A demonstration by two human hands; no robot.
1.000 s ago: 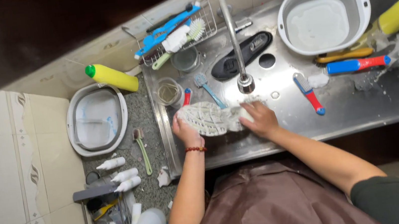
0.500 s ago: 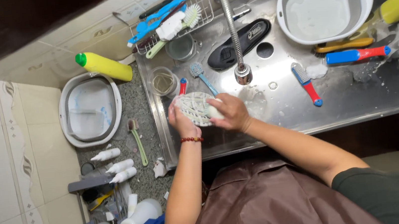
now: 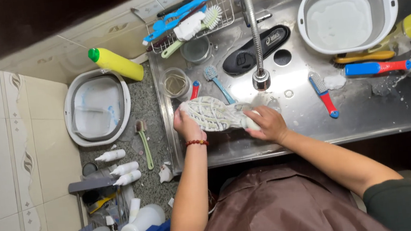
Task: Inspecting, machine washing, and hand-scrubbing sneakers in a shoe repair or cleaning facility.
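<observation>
White mesh sneaker [image 3: 214, 113], sole up, lies just below the curved steel faucet [image 3: 254, 37]; since a second ago you have turned it lengthwise. Your left hand [image 3: 187, 127] grips its end; your right hand [image 3: 265, 122] clasps the other.

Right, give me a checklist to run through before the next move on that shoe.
1. Left hand grips the shoe at one end: ok.
2. Right hand holds the other end: ok.
3. Shoe is over the sink, sole up: ok.
4. Water from the tap: cannot tell.
5. Brush close by: ok, a teal brush lies just behind the shoe and a blue and red brush to the right.
6. Insole out of the shoe: ok, a black one lies behind the tap.
</observation>
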